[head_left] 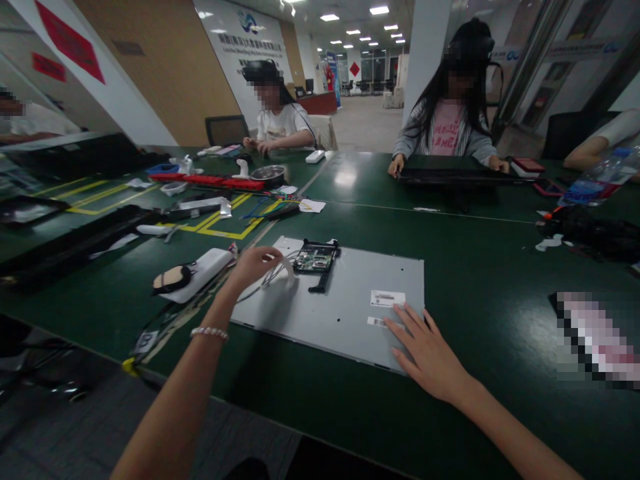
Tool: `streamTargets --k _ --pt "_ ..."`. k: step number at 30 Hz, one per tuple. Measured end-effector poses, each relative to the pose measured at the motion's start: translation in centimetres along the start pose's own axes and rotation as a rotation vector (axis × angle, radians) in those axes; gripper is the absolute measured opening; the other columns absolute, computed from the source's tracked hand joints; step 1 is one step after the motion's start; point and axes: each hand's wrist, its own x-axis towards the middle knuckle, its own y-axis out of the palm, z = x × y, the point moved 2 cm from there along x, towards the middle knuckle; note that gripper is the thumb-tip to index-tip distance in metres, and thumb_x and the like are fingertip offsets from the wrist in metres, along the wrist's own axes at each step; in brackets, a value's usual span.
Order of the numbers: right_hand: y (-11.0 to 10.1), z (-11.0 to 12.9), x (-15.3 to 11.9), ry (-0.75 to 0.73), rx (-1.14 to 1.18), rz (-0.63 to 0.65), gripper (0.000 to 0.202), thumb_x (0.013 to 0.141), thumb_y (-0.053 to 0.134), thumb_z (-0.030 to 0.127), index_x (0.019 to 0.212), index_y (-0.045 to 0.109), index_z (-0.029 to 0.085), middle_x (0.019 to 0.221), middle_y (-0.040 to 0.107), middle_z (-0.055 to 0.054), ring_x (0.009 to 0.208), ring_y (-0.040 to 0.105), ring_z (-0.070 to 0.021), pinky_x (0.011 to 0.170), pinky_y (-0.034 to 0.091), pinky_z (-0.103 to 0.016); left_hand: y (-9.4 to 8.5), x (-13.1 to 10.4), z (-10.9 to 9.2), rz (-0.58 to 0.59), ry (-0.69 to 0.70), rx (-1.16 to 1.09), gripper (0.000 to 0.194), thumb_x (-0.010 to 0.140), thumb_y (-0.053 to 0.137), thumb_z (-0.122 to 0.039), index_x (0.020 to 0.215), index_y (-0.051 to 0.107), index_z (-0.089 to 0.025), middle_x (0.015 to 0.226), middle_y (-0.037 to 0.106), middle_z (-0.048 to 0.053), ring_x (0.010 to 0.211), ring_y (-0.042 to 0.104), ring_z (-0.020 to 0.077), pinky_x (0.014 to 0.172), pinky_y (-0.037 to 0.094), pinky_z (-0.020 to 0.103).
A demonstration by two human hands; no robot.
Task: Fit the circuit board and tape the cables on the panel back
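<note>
A flat grey metal panel (320, 327) lies on the green table, with a green circuit board (316, 257) in a black bracket (325, 279) near its far edge. My left hand (257, 267) is closed in a pinch on a pale flat strip (287, 272) above the panel's left part. Grey cables (267, 279) run beside that strip, left of the board. My right hand (425, 353) rests with fingers spread on the panel's right edge, just below two white labels (387, 298).
Left of the panel lies a white device (205, 272) with a round beige pad. Farther left are black housings (85, 243), a red strip (215, 181) and loose parts. Two people sit across the green table (480, 267); one holds a black panel (460, 177). A bottle (600, 177) lies at right.
</note>
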Motion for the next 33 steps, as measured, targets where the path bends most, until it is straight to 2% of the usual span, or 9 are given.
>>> streamTargets --k 3,5,9,14,18,22,27,30,33 --pt "0.0 0.0 0.0 0.000 0.003 0.005 0.056 0.099 0.028 0.051 0.152 0.026 0.033 0.163 0.012 -0.002 0.149 0.005 -0.0246 0.119 0.005 -0.054 -1.3 3.4 -2.1 -0.192 -0.036 -0.160 0.038 0.070 0.061 -0.043 0.092 0.074 -0.015 0.082 0.070 0.006 0.073 0.061 0.0194 0.066 0.047 0.027" --pt "0.0 0.0 0.1 0.001 0.002 0.010 0.056 0.099 0.029 0.050 0.152 0.026 0.033 0.163 0.012 -0.002 0.149 0.005 -0.0241 0.118 0.006 -0.054 -0.8 5.7 -3.4 -0.216 -0.098 -0.200 0.044 0.069 0.061 -0.044 0.096 0.074 -0.011 0.076 0.069 0.006 0.066 0.058 0.0173 0.059 0.044 0.025" --pt "-0.2 0.1 0.2 0.000 0.000 0.014 0.055 0.099 0.031 0.047 0.151 0.029 0.032 0.163 0.011 -0.002 0.149 0.003 -0.0239 0.119 0.005 -0.053 2.4 9.2 -5.1 -0.240 -0.194 -0.153 0.041 0.069 0.057 -0.035 0.093 0.074 -0.006 0.074 0.069 0.009 0.064 0.058 0.0172 0.057 0.043 0.025" --pt "-0.4 0.3 0.2 0.009 0.006 0.019 0.055 0.099 0.031 0.048 0.151 0.029 0.032 0.163 0.012 -0.002 0.149 0.004 -0.0245 0.119 0.006 -0.053 5.6 10.5 -4.7 -0.236 -0.305 -0.047 0.026 0.061 0.058 -0.022 0.077 0.074 -0.009 0.076 0.070 0.013 0.077 0.064 0.0253 0.069 0.046 0.032" --pt "-0.3 0.2 0.3 0.008 0.006 0.019 0.056 0.099 0.031 0.049 0.152 0.027 0.033 0.163 0.011 -0.001 0.149 0.005 -0.0248 0.119 0.006 -0.053 6.1 10.3 -3.9 -0.197 -0.345 0.023 0.022 0.060 0.062 -0.020 0.077 0.072 -0.012 0.086 0.072 0.016 0.087 0.065 0.0288 0.074 0.046 0.034" --pt "-0.2 0.1 0.3 0.006 0.003 0.025 0.056 0.099 0.032 0.048 0.152 0.026 0.033 0.163 0.010 -0.001 0.149 0.004 -0.0248 0.118 0.005 -0.054 5.3 9.2 -3.1 -0.189 -0.306 0.063 0.028 0.069 0.060 -0.026 0.090 0.071 -0.012 0.098 0.071 0.016 0.095 0.064 0.0283 0.081 0.046 0.034" --pt "-0.5 0.1 0.2 -0.001 0.007 0.017 0.055 0.099 0.030 0.049 0.152 0.028 0.032 0.163 0.013 -0.002 0.149 0.006 -0.0248 0.119 0.006 -0.053 3.5 6.0 -0.6 -0.242 -0.246 0.107 0.042 0.079 0.051 -0.030 0.112 0.065 -0.009 0.115 0.067 0.016 0.107 0.060 0.0281 0.094 0.043 0.036" --pt "-0.6 0.3 0.0 -0.006 0.003 0.024 0.055 0.099 0.031 0.049 0.152 0.028 0.032 0.163 0.014 -0.002 0.149 0.008 -0.0251 0.119 0.008 -0.053 2.7 3.5 1.7 -0.284 -0.236 0.161 0.056 0.078 0.052 -0.033 0.126 0.054 -0.004 0.131 0.057 0.021 0.123 0.052 0.0321 0.103 0.038 0.040" --pt "-0.6 0.4 -0.3 0.002 0.005 0.038 0.055 0.099 0.032 0.049 0.151 0.028 0.032 0.162 0.016 -0.002 0.149 0.009 -0.0255 0.119 0.011 -0.054 2.4 1.7 3.5 -0.239 -0.246 0.145 0.063 0.078 0.052 -0.034 0.131 0.048 0.000 0.139 0.049 0.025 0.131 0.045 0.0333 0.109 0.034 0.041"
